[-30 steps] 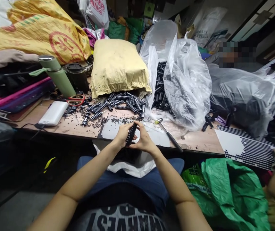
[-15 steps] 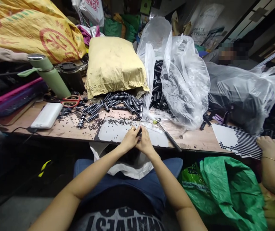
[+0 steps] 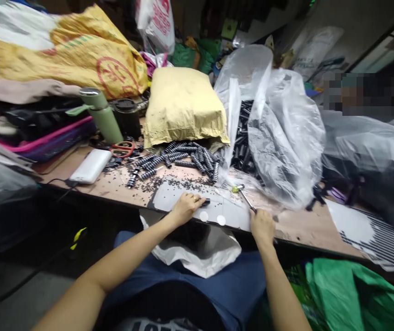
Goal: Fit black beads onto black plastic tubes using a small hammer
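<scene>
My left hand (image 3: 185, 208) is closed round a short black tube (image 3: 207, 201), whose end pokes out past the fingers over a pale sheet (image 3: 169, 195) at the bench edge. Farther right, my right hand (image 3: 263, 226) is wrapped round the handle of a small hammer (image 3: 248, 199). Its yellow-green and metal head lies toward the sheet, pointing away from me; the hand hides most of the handle. Tiny dark bits are scattered over the sheet. Beyond it lies a heap of black tubes with pale bands (image 3: 200, 158).
A yellow sack (image 3: 185, 105) and an opened clear plastic bag of black pieces (image 3: 286, 138) stand behind. To the left are a white power bank (image 3: 91, 166), red-handled scissors (image 3: 123, 148) and a green flask (image 3: 104, 117). A white cloth (image 3: 200, 262) hangs under the bench edge.
My hands, together over the sheet before, are now apart. The right has moved right and taken hold of the hammer; the left keeps the black tube. The view has swung left.
</scene>
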Tool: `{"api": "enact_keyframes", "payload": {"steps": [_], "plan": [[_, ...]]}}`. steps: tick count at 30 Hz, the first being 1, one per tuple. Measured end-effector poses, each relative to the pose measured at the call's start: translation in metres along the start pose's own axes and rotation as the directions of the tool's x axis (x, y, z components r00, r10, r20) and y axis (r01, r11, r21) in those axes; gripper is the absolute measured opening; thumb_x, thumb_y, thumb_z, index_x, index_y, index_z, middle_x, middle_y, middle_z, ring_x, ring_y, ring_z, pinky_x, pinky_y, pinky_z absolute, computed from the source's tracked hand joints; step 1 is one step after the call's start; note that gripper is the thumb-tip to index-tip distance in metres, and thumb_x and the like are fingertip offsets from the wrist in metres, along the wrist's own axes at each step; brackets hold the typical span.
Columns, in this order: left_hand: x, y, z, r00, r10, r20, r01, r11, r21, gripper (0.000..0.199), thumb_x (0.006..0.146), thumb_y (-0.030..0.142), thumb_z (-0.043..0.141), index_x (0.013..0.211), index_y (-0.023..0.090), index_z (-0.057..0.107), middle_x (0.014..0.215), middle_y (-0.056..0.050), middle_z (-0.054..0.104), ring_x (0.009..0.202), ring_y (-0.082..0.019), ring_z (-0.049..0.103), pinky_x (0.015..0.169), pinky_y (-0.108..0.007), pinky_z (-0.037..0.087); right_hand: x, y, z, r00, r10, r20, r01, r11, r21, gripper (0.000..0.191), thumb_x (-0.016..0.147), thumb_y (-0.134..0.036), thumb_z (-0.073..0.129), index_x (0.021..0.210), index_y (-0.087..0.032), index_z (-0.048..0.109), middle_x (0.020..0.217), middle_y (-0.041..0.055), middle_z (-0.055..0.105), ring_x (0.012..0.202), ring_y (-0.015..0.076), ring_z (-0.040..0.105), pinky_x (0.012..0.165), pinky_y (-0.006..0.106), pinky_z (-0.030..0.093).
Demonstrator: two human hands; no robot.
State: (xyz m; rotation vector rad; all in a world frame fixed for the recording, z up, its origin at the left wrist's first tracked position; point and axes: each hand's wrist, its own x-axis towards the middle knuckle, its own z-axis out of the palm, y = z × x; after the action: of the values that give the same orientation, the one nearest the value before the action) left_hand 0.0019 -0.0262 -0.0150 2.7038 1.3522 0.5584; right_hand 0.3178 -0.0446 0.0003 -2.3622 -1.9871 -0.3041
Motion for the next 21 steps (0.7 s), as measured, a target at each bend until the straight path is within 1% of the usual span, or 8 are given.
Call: {"api": "enact_keyframes", "payload": {"steps": [2,4,7,9,12,14,18,21], "plan": [[0.001,0.002,-0.001,1.0,-0.003,0.029,0.003,1.0,0.021,0.043,0.089,0.01,0.043,0.129,0.019,0.053,0.112,-0.013,0.062,0.09,-0.022,0.056,0.075,-0.036,0.04,-0.001,-0.003,0.003,0.999,0.035,-0.003,-0.034,0.992,0.122,0.04,0.096,-0.041,0.028,0.091,-0.014,0.058,0.089,0.02,0.064,0.087,0.0319,0.058,0.074,0.04,0.042],[0.003,0.001,-0.002,0.999,0.012,0.048,-0.014,0.999,0.034,0.044,0.09,0.011,0.042,0.132,0.018,0.05,0.115,-0.013,0.061,0.093,-0.021,0.056,0.077,-0.035,0.04,-0.005,-0.013,0.001,0.993,0.068,0.096,-0.097,0.936,0.34,0.048,0.095,-0.052,0.023,0.086,-0.018,0.056,0.078,0.014,0.064,0.072,0.027,0.059,0.066,0.036,0.042],[0.001,-0.001,0.0,0.999,0.009,0.034,-0.011,0.999,0.042,0.042,0.092,0.012,0.04,0.132,0.016,0.05,0.116,-0.013,0.062,0.094,-0.02,0.056,0.079,-0.036,0.04,-0.02,-0.036,-0.016,0.961,-0.067,0.267,-0.112,0.791,0.601,0.055,0.089,-0.068,0.022,0.072,-0.023,0.049,0.061,0.005,0.059,0.06,0.0216,0.056,0.061,0.032,0.041],[-0.003,0.0,0.002,1.0,-0.01,0.001,0.01,0.998,0.058,0.04,0.092,0.013,0.04,0.13,0.017,0.052,0.115,-0.012,0.063,0.092,-0.021,0.057,0.079,-0.038,0.04,-0.034,-0.053,-0.034,0.95,-0.132,0.282,-0.094,0.743,0.663,0.056,0.087,-0.072,0.023,0.07,-0.024,0.047,0.059,0.0027,0.057,0.058,0.0201,0.056,0.061,0.03,0.041],[-0.006,-0.001,0.006,0.999,-0.013,-0.053,0.017,0.996,0.082,0.037,0.093,0.015,0.04,0.127,0.018,0.055,0.113,-0.012,0.065,0.09,-0.022,0.057,0.081,-0.042,0.038,-0.053,-0.072,-0.055,0.973,-0.095,0.212,-0.07,0.749,0.659,0.053,0.092,-0.066,0.023,0.079,-0.023,0.051,0.063,0.0022,0.06,0.059,0.019,0.057,0.061,0.028,0.039],[-0.006,-0.002,0.007,0.997,-0.005,-0.072,0.011,0.996,0.086,0.037,0.094,0.016,0.039,0.127,0.019,0.055,0.113,-0.012,0.065,0.09,-0.022,0.058,0.082,-0.042,0.038,-0.064,-0.078,-0.058,0.985,-0.066,0.161,-0.043,0.804,0.593,0.049,0.096,-0.058,0.021,0.089,-0.021,0.053,0.067,0.004,0.063,0.06,0.0188,0.059,0.06,0.027,0.037],[-0.007,0.001,0.008,0.997,-0.023,-0.073,0.03,0.994,0.104,0.038,0.095,0.014,0.036,0.128,0.018,0.055,0.111,-0.012,0.066,0.091,-0.022,0.059,0.087,-0.044,0.039,-0.077,-0.081,-0.055,0.958,-0.109,0.267,0.007,0.934,0.356,0.041,0.099,-0.044,0.024,0.089,-0.018,0.054,0.068,0.0064,0.065,0.056,0.0185,0.059,0.054,0.025,0.029],[-0.008,0.016,0.009,0.997,-0.043,-0.071,0.051,0.992,0.118,0.039,0.097,0.02,0.033,0.131,0.013,0.052,0.119,-0.014,0.064,0.107,-0.025,0.057,0.101,-0.049,0.033,-0.076,-0.083,-0.069,0.953,-0.141,0.27,0.036,0.933,0.358,0.039,0.1,-0.043,0.026,0.089,-0.019,0.054,0.067,0.0051,0.065,0.056,0.0185,0.06,0.053,0.025,0.028]]}}
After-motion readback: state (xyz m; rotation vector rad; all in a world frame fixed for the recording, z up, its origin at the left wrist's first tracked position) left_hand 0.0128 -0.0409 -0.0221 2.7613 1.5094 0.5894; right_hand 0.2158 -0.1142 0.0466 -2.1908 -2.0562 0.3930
